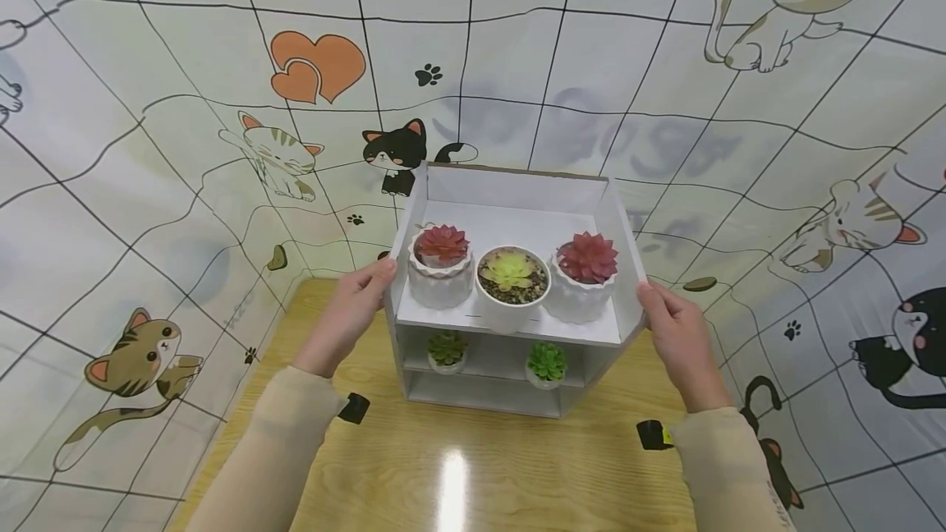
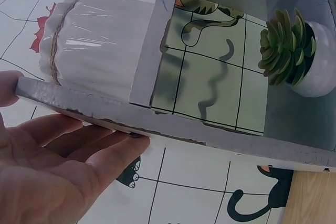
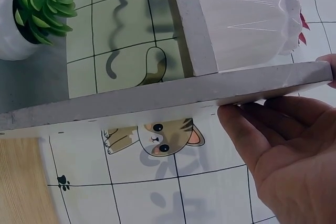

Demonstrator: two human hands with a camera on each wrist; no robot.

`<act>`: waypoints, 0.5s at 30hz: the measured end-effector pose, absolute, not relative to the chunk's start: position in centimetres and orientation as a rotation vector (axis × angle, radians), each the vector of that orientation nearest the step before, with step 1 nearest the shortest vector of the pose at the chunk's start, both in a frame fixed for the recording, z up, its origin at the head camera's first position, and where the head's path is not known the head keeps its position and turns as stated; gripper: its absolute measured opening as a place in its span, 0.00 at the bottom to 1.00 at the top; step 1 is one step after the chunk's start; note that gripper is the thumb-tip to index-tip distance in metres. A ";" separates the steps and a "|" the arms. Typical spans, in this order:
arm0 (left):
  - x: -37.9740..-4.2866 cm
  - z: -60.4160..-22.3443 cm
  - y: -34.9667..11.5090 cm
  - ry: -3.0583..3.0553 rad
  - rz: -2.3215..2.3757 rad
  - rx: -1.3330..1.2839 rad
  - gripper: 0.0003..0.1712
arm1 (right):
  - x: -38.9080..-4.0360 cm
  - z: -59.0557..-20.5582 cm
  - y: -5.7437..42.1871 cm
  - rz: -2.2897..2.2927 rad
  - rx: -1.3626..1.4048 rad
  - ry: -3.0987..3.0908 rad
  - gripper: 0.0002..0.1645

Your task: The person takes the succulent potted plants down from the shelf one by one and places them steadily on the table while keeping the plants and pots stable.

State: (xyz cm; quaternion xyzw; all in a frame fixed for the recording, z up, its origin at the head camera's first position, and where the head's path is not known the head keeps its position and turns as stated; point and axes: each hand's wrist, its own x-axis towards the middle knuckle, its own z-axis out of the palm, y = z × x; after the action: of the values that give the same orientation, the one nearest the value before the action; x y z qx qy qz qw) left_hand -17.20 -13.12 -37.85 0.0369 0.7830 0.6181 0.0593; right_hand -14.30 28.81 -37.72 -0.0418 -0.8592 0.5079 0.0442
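A small white shelf [image 1: 517, 197] is held between both hands. My left hand [image 1: 353, 310] grips the upper part of its left side panel, thumb over the edge and fingers along the outer face. On the opposite panel, my right hand [image 1: 680, 343] has the same kind of grip. Three potted succulents stand on the top board: a red one [image 1: 443, 245] at left, a yellow-green one [image 1: 512, 269] in the middle and another red one [image 1: 587, 259] at right. Below sit a dark green succulent [image 2: 286, 48] and a bright green succulent [image 3: 44, 3] in small white pots.
The wooden table [image 1: 384, 474] extends toward me under the shelf. Cloth [image 1: 517, 56] printed with cats and grid lines hangs behind and on both sides. It also shows through the shelf's open back in both wrist views.
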 end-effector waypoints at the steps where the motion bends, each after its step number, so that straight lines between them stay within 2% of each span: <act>1: -17.2 -37.8 -13.1 2.378 1.864 0.109 0.34 | -14.3 -37.7 28.9 1.550 -0.130 -2.625 0.40; 15: -17.4 -38.0 -12.3 2.409 1.845 0.172 0.34 | -14.0 -37.7 29.3 1.576 -0.164 -2.603 0.41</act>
State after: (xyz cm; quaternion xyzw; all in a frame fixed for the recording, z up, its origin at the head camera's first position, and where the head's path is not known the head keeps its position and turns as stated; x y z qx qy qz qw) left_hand -17.40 -12.29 -38.01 0.0567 0.7915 0.6063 0.0509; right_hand -14.04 29.35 -37.72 -0.0539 -0.8533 0.5166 0.0470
